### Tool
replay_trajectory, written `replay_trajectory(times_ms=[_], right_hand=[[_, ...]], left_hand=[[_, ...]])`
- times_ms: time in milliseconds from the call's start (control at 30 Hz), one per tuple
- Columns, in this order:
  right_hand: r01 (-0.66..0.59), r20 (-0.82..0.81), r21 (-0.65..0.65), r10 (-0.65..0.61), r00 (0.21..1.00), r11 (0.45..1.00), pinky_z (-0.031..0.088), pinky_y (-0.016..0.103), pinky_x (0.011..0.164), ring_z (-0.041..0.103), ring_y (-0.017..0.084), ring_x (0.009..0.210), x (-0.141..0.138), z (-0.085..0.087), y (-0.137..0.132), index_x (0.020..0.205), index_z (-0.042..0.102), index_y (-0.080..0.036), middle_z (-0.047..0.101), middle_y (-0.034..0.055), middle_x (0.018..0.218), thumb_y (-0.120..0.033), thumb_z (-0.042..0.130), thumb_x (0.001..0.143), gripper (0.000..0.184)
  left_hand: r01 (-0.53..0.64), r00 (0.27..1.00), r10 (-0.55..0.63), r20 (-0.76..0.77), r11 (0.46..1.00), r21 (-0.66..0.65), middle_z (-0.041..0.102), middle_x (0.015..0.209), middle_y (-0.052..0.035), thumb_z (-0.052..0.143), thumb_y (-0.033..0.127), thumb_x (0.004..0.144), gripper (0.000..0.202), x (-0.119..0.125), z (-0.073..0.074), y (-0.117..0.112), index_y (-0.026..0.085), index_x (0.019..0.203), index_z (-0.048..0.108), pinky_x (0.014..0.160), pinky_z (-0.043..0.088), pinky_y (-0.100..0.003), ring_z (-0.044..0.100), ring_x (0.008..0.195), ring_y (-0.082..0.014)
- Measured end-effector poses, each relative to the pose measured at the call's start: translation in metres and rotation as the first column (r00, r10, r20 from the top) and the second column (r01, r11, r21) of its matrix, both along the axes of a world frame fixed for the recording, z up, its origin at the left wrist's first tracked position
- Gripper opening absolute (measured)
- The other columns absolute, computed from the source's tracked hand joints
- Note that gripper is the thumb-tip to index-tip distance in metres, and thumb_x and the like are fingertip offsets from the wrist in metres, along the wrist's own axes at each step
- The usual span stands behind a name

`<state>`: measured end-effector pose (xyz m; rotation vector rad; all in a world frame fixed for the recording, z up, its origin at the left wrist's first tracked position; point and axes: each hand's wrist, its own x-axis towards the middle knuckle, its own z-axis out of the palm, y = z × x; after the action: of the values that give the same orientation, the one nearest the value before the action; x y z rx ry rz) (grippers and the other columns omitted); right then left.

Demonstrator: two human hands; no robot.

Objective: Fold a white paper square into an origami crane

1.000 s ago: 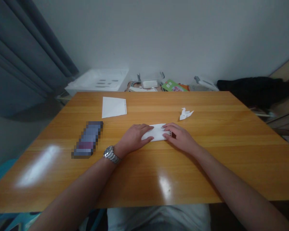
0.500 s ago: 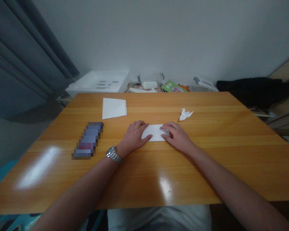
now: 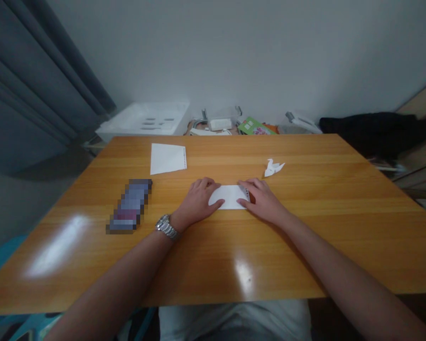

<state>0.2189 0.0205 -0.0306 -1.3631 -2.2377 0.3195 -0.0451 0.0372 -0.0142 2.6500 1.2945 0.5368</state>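
Folded white paper point(image 3: 230, 196) on the table point(image 3: 199, 265), between left hand point(image 3: 199, 200) and right hand point(image 3: 261, 199); one end held in each.

Left hand point(image 3: 198, 203), right hand point(image 3: 264, 201) and both forearms point(image 3: 326, 246) are bare. A round-faced, metal-linked silver watch point(image 3: 166, 226) circles the left wrist point(image 3: 178, 221). The trousers point(image 3: 230, 319) are pale, soft-looking and creased.
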Motion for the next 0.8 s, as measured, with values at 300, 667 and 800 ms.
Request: replay_trajectory(times_ms=[300,667,800], right_hand=[[0.005,-0.044,-0.026,-0.006,0.999,1.000,0.047,0.049,0.103,0.056,0.032,0.113,0.001,-0.002,0.001,0.127,0.066,-0.019,0.056,0.0143,0.117,-0.041,0.068,0.091,0.043],[0.012,-0.164,-0.101,-0.028,0.986,0.995,0.047,0.043,0.091,0.060,0.028,0.100,-0.003,0.004,0.000,0.111,0.063,-0.021,0.068,0.0088,0.108,-0.027,0.073,0.085,0.029],[-0.026,-0.229,-0.171,-0.014,0.973,0.985,0.048,0.039,0.086,0.062,0.026,0.096,-0.004,0.008,-0.001,0.110,0.064,-0.022,0.071,0.0073,0.107,-0.026,0.071,0.086,0.025]], left_hand=[[0.002,1.000,-0.002,-0.003,1.000,-0.007,0.057,0.125,-0.0143,0.060,0.047,0.095,0.050,0.001,0.003,-0.003,0.017,0.136,0.059,0.105,0.043,-0.048,0.052,0.115,-0.0312],[0.011,0.997,-0.009,0.078,1.000,-0.027,0.060,0.119,-0.0108,0.065,0.042,0.093,0.036,0.003,0.001,-0.002,0.019,0.121,0.060,0.101,0.043,-0.046,0.055,0.111,-0.0294],[0.013,0.992,-0.006,0.128,0.998,-0.055,0.064,0.109,-0.0078,0.066,0.039,0.092,0.026,0.004,0.000,0.000,0.020,0.109,0.058,0.095,0.045,-0.043,0.057,0.103,-0.0276]])
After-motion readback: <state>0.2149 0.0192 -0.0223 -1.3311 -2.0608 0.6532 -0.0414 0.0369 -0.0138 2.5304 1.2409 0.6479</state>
